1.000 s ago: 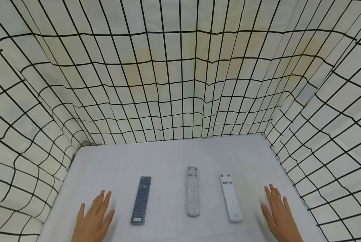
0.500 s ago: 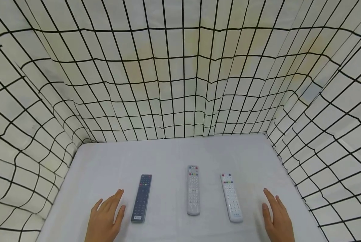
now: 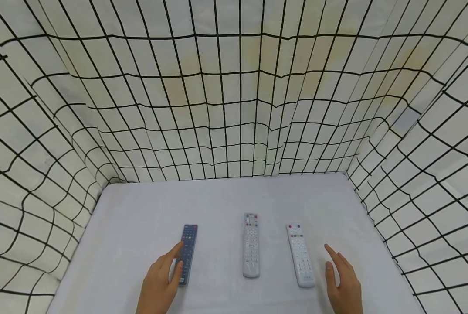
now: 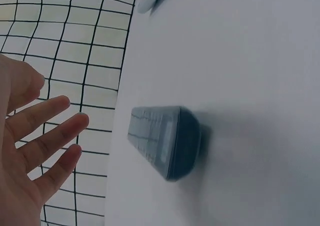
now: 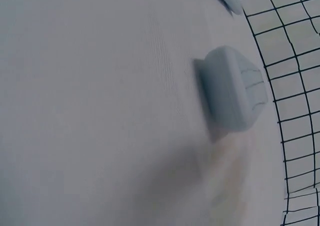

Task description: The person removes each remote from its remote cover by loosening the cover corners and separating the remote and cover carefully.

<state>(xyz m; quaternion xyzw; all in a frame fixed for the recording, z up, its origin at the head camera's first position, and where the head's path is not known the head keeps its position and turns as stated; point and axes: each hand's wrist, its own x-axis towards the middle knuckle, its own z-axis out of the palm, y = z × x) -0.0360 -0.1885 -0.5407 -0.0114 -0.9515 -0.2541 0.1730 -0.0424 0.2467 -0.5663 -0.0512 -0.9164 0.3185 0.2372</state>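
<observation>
In the head view my left hand (image 3: 158, 279) hovers at the left side of a dark remote control (image 3: 189, 253), thumb and fingertips overlapping it. The left wrist view shows that hand (image 4: 35, 146) with spread, loosely bent fingers, apart from the dark remote (image 4: 162, 141), which lies on the cloth. To the right, my right hand (image 3: 344, 281) is held beside a white remote control (image 3: 300, 257), its fingers loosely extended and a gap between them. The right wrist view has the white remote's near end (image 5: 230, 88). Neither hand holds anything.
Between the two hands lies a grey-white remote control (image 3: 251, 246), pointing away from me. All three remotes rest on a white-covered table (image 3: 218, 200). White cloth walls with a black grid (image 3: 234, 104) rise at the back and on both sides.
My left hand has moved right, from beside the dark remote to over its left edge. The right hand has shifted left, closer to the white remote. The remotes stay in place.
</observation>
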